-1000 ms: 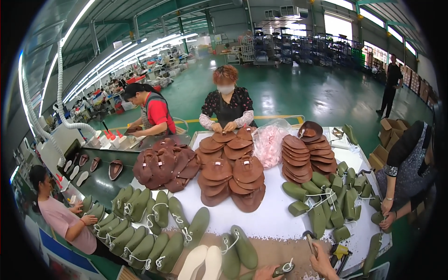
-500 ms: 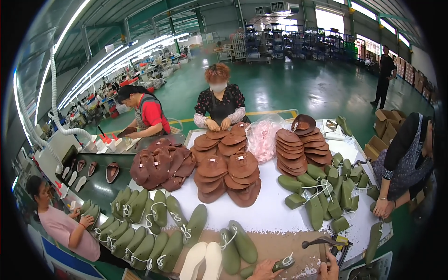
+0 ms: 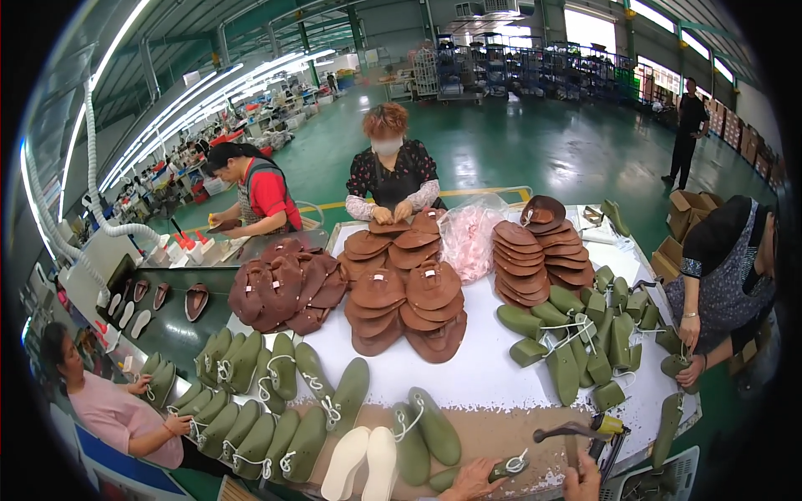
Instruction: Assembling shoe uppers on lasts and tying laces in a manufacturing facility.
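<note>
The green last is on the near part of the tabletop, over the brown board, to the right of two pale insoles. The left hand lies across its middle, and its grip is clamped on it, I suppose so that the last cannot roll. One end shows at each side of the hand, with the white cord at the right end; perhaps it is held so to leave this end free.

The right hand has its grip together around the handle of a hammer. The curved metal head points to the far side, near the yellow tool.

About the pose: the left hand comes from the near edge with its back upward, fingers toward the right. The right hand stands more upright, well apart from the left. Both wrists are mostly cut off by the picture edge.
</note>
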Available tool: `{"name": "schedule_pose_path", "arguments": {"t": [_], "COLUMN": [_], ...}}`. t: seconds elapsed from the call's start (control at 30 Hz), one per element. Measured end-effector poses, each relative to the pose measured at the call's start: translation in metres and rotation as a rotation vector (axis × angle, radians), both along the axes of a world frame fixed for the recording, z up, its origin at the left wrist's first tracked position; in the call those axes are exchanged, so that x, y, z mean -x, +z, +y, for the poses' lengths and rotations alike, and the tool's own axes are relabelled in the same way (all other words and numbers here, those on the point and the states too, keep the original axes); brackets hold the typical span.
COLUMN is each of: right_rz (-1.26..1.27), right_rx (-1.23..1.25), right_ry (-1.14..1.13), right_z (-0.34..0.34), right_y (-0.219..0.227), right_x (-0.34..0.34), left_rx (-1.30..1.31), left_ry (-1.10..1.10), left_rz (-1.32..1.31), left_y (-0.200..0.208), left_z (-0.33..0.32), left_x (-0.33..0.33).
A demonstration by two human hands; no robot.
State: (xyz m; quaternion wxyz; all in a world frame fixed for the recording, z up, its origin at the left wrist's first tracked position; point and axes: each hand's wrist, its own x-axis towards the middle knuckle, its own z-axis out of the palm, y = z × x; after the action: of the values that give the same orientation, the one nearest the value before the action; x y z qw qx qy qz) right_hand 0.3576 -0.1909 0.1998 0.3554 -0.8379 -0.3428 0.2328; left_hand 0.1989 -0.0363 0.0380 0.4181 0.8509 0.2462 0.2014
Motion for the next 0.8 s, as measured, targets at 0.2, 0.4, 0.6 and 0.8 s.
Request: {"name": "schedule_pose_path", "arguments": {"t": [0.2, 0.4, 0.6, 0.8], "right_rz": [0.111, 0.02, 0.091, 0.207], "right_rx": [0.174, -0.107, 0.017, 0.023], "right_ry": [0.172, -0.059, 0.042, -0.157], "right_z": [-0.01, -0.018, -0.021, -0.023], "right_y": [-0.023, -0.009, -0.024, -0.015], "right_x": [0.003, 0.011, 0.013, 0.023], "left_rx": [-0.019, -0.009, -0.139, -0.119], "left_ry": [-0.063, -0.044, -0.072, -0.083], "left_rz": [-0.074, -0.011, 0.027, 0.06], "left_y": [-0.012, -0.003, -0.015, -0.007], "left_z": [0.002, 0.0, 0.009, 0.011], "left_x": [-0.003, -0.002, -0.003, -0.003]}}
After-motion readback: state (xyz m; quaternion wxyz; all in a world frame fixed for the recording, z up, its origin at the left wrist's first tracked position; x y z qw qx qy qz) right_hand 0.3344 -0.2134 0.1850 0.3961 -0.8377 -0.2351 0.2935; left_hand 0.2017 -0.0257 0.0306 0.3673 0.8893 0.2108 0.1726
